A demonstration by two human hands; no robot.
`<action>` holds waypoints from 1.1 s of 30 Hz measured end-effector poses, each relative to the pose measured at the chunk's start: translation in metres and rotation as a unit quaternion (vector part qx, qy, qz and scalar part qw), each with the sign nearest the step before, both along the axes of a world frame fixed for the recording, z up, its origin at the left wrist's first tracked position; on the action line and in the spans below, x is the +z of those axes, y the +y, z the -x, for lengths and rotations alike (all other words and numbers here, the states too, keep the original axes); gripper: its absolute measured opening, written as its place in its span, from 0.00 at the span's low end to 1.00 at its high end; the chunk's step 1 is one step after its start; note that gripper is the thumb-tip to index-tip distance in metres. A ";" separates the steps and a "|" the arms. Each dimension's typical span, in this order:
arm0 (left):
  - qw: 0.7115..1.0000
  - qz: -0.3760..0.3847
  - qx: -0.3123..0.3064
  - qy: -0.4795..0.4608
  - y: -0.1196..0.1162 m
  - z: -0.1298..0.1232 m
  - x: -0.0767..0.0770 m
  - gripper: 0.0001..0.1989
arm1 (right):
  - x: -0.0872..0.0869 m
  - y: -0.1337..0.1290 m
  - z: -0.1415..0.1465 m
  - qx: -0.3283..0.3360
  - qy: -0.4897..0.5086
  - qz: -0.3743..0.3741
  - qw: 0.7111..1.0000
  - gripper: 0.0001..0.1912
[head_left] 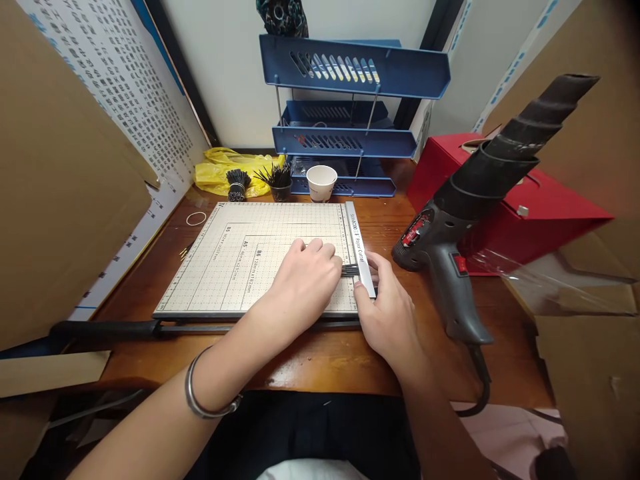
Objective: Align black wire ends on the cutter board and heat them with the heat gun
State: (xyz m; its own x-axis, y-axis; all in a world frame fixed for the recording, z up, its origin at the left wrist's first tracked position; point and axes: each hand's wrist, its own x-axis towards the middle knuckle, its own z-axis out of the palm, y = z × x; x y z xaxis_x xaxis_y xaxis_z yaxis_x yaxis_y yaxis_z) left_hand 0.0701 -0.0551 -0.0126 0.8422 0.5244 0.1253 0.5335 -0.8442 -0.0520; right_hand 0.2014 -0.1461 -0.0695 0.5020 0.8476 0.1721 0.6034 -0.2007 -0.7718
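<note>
A cream paper cutter board [200, 273] with printed grid lines lies on the wooden table. My left hand [313, 277] is closed over a bundle of thin black strips [350, 270], fist resting on the board. The strips stick out to the right and reach the metal ruler edge [359, 247]. Around the end of that edge is my right hand [385, 307], thumb on the near side and fingers on the far side, curled close by the strips' ends. Whatever its fingertips hold is hidden. The cutter's black handle [107, 330] lies along the front of the board.
A heat gun [450, 233] stands at the right before a red box [555, 207]. Behind the board are a paper cup [321, 183], a small pot of black strips [281, 190], a tied black bundle [237, 185], a yellow bag [210, 175] and blue trays [345, 142].
</note>
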 end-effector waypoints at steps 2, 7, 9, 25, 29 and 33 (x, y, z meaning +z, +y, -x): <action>1.000 0.014 0.004 -0.011 -0.001 0.003 0.001 0.09 | -0.002 -0.001 -0.001 0.002 0.003 -0.049 0.999 0.29; 0.981 0.121 0.012 -0.154 -0.009 0.015 0.002 0.06 | 0.000 -0.008 -0.004 0.051 0.004 -0.194 0.980 0.18; 0.967 0.157 0.007 -0.199 -0.013 0.020 0.002 0.06 | 0.003 -0.010 -0.004 0.064 -0.008 -0.211 0.975 0.11; 0.857 0.346 0.016 -0.380 -0.037 0.013 -0.022 0.05 | 0.003 -0.011 -0.016 0.127 0.162 -0.187 0.961 0.03; 0.831 0.388 0.021 -0.398 -0.037 0.012 -0.027 0.05 | 0.002 -0.012 -0.017 0.120 0.163 -0.180 0.963 0.04; 0.813 0.416 0.030 -0.405 -0.036 0.012 -0.028 0.06 | 0.003 -0.012 -0.016 0.117 0.161 -0.174 0.964 0.05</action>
